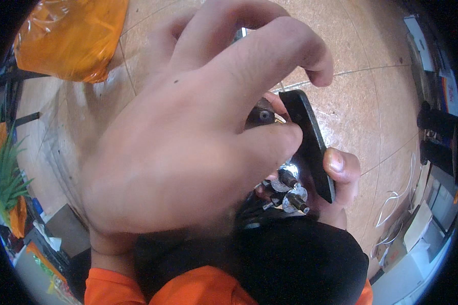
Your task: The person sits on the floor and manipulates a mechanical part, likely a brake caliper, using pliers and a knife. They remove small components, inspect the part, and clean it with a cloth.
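Left hand: the left hand (188, 152) is very close to the camera and fills most of the view; its fingers are curled downward over the work, and its thumb tip rests against the black flat bar (310, 147). Whether it truly pinches something I cannot tell, because the palm hides what is under it.
Right hand: the right hand (336, 183) is mostly hidden; its thumb presses on the lower side of the bar, so its grip is closed on the bar.
Held thing: the bar stands almost upright between both hands, above the lap. At its lower end there is a cluster of small metal parts (290, 190), like bolts and nuts, touching it.
Handling: in my judgement the bar is stiff and rather light, and its smooth faces could slip; holding it by the two long edges near the middle seems safest. The small metal parts look loose and could drop easily.
Around: tiled floor (366, 101) below, an orange plastic bag (68, 38) at upper left, a green plant (7, 173) at left, white wire hangers (392, 218) at right.
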`<state>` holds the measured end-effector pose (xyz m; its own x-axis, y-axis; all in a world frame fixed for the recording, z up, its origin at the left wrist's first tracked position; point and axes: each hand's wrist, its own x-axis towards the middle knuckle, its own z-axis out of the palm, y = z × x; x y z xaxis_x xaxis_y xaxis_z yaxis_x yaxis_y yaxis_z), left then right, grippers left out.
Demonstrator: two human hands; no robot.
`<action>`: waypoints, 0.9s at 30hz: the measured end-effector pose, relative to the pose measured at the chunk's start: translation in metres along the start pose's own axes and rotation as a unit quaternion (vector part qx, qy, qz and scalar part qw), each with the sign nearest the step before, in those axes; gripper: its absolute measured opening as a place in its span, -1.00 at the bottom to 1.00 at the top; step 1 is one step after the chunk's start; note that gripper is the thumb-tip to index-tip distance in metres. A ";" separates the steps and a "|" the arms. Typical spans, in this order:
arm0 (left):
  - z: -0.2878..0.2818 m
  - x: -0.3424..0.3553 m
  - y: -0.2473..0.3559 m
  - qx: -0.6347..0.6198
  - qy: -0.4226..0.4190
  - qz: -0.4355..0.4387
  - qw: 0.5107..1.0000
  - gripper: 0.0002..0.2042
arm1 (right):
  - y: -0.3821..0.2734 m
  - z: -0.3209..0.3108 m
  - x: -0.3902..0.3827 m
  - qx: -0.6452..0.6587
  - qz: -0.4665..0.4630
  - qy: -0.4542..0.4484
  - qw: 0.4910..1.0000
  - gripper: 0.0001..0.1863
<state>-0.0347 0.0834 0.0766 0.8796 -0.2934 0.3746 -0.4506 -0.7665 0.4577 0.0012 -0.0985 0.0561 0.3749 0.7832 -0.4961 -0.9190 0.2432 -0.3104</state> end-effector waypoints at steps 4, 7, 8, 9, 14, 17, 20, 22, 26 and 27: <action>0.005 -0.006 -0.005 -0.008 -0.007 0.005 1.000 -0.60 | -0.006 -0.002 0.006 -0.061 0.030 0.019 0.998 -0.04; -0.003 -0.010 -0.004 0.007 -0.013 0.000 1.000 -0.59 | -0.003 0.003 0.002 -0.086 0.015 -0.027 0.996 -0.05; -0.005 -0.012 -0.002 0.012 -0.014 -0.001 1.000 -0.59 | -0.002 0.002 0.001 -0.099 0.004 -0.044 0.994 -0.05; -0.005 -0.011 -0.003 0.011 -0.014 0.003 1.000 -0.59 | -0.001 -0.001 0.001 -0.132 -0.018 -0.053 0.990 -0.05; -0.001 -0.003 -0.004 0.001 -0.015 0.015 1.000 -0.58 | 0.001 -0.018 0.002 -0.182 -0.073 -0.113 0.974 -0.02; -0.004 -0.007 -0.002 0.016 -0.022 0.010 1.000 -0.57 | 0.005 -0.026 0.009 -0.131 -0.054 -0.155 0.978 -0.02; -0.008 -0.010 -0.004 0.029 -0.030 0.005 0.999 -0.57 | 0.001 -0.023 0.004 -0.140 -0.060 -0.127 0.980 -0.04; -0.008 -0.005 -0.004 0.026 -0.030 0.019 0.999 -0.56 | -0.005 -0.018 -0.003 -0.165 -0.078 -0.090 0.979 -0.06; -0.011 -0.003 -0.003 0.034 -0.046 0.037 0.998 -0.55 | -0.011 -0.005 -0.011 -0.264 -0.069 -0.040 0.961 -0.08; -0.013 -0.003 -0.003 0.040 -0.051 0.041 0.997 -0.55 | -0.011 -0.003 -0.008 -0.297 -0.060 -0.034 0.952 -0.09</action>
<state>-0.0380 0.0943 0.0847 0.8533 -0.4098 0.3223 -0.5112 -0.7793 0.3625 0.0086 -0.1093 0.0605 0.4446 0.8109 -0.3805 -0.6315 -0.0174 -0.7752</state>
